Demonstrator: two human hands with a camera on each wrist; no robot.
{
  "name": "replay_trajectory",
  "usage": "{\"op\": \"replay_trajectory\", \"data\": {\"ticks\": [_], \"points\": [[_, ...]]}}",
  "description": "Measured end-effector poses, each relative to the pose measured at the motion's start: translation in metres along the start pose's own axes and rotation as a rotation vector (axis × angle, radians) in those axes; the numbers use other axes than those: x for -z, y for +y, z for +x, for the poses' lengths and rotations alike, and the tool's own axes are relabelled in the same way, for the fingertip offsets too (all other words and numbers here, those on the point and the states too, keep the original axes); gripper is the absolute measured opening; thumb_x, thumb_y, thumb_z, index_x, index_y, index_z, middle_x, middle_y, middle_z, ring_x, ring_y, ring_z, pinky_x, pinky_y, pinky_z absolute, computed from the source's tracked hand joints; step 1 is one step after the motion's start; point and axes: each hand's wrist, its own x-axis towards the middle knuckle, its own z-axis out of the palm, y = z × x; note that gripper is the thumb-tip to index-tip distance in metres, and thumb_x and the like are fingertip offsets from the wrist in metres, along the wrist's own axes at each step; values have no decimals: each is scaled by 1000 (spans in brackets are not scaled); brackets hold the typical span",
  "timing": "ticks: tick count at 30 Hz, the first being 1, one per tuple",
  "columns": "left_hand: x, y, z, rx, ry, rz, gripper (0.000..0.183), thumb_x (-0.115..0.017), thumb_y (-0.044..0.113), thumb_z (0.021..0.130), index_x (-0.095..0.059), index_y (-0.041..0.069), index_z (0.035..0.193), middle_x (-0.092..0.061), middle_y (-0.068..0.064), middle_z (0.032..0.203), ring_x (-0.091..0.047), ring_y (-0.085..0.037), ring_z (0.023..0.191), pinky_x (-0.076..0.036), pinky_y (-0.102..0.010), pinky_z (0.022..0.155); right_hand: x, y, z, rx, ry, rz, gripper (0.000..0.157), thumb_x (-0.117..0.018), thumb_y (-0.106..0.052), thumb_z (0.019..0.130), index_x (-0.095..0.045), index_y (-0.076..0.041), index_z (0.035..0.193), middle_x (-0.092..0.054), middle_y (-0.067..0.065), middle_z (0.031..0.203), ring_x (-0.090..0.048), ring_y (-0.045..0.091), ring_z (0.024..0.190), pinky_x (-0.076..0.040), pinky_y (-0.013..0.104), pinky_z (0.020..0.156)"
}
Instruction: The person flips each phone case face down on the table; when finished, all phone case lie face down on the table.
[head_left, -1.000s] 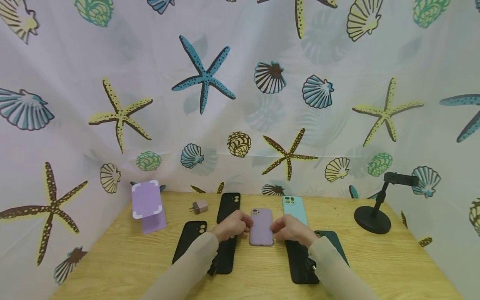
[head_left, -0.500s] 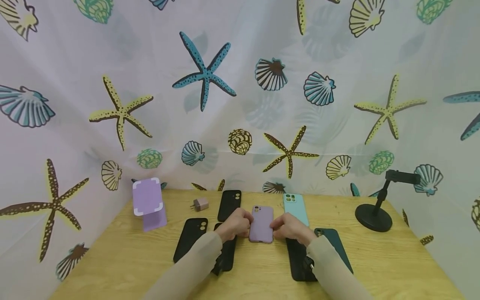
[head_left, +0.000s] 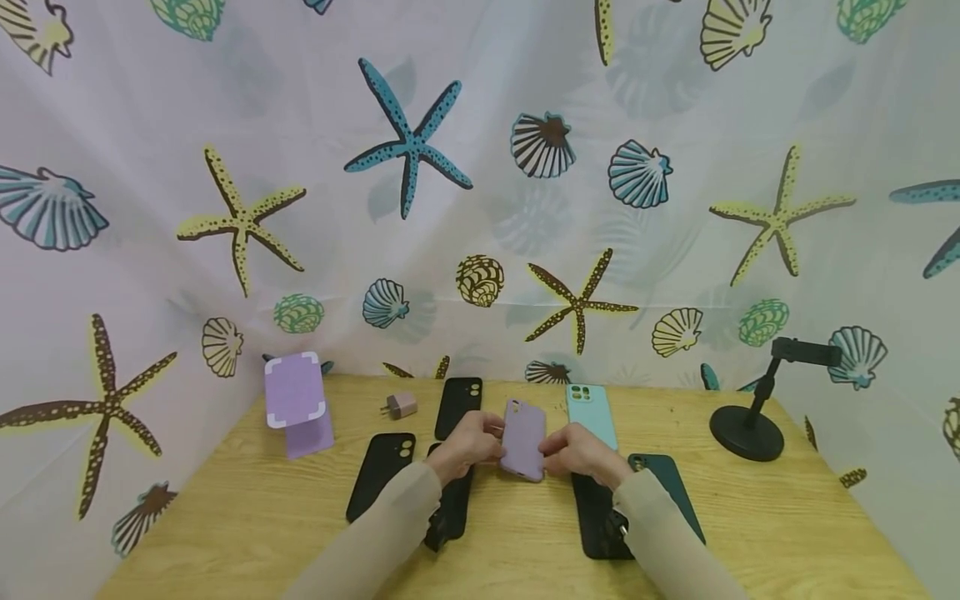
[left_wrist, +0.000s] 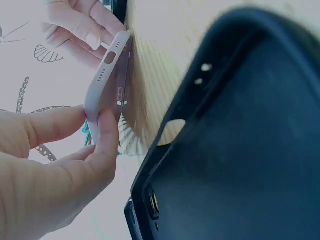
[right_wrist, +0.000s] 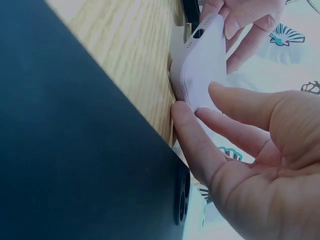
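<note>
A light purple phone case [head_left: 523, 440] is held between both hands near the middle of the table, its left side tipped up. My left hand [head_left: 467, 447] pinches its left edge; in the left wrist view the thumb lies on one face, a finger on the other, and the hollow inner side of the case [left_wrist: 107, 82] shows. My right hand [head_left: 581, 454] grips the right edge, with fingertips against the rim of the case [right_wrist: 206, 62] in the right wrist view. Black phone cases [head_left: 381, 477] lie by the left forearm. A black case [head_left: 594, 523] lies partly beneath the right arm.
A mint case [head_left: 594, 417] and a dark teal case [head_left: 667, 490] lie on the right. Behind the left hand are another black case [head_left: 457, 407] and a pink charger plug [head_left: 403, 405]. A purple stand [head_left: 295, 392] and a black stand [head_left: 747, 433] flank the table; a patterned curtain [head_left: 480, 208] hangs behind.
The purple case has gone from lying flat to tilted, its left side raised and its top turned slightly left. My left fingers have shifted upward with its edge.
</note>
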Motion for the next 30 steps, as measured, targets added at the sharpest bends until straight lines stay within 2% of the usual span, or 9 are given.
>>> {"op": "replay_trajectory", "data": {"ticks": [4,9,13,17,23,30], "points": [[3,-1,-1,9,-14,-47,53,-64,-11,83,-52,-7,135,-62,-24,122,-66,-28,103,-58,-41,84,-1,-1,-1,24,-11,10,31,-70,-5,86,-70,3,116,-66,17,124,-61,22,110,-53,40,92],[8,-1,-3,21,-49,-116,54,-65,-9,87,-50,-3,139,-63,-22,113,-67,-22,89,-59,-41,80,-2,0,1,49,-37,42,32,-69,-5,87,-68,6,118,-67,19,119,-64,20,102,-56,35,85],[11,1,-5,13,-86,-163,57,-66,-4,89,-48,1,143,-66,-21,109,-70,-23,87,-59,-40,78,-5,1,4,75,-9,18,34,-72,-6,85,-69,2,118,-70,15,112,-63,21,100,-54,38,86],[12,3,-5,27,-116,-211,59,-66,0,90,-45,6,146,-69,-20,108,-72,-24,86,-58,-44,82,-7,1,3,106,-5,25,36,-74,-8,84,-68,1,119,-69,15,110,-62,23,101,-53,40,88],[9,5,-7,20,-166,-253,60,-66,7,93,-41,8,148,-71,-19,105,-73,-24,84,-57,-47,85,-9,-1,0,127,-41,115,37,-72,-12,89,-65,1,122,-65,18,119,-63,24,105,-54,40,88],[5,5,-6,-36,-153,-219,59,-68,13,92,-45,9,146,-73,-17,101,-73,-25,85,-56,-49,85,-9,-3,4,173,-39,300,36,-65,-13,95,-60,2,128,-60,20,125,-65,27,106,-56,44,89]]}}
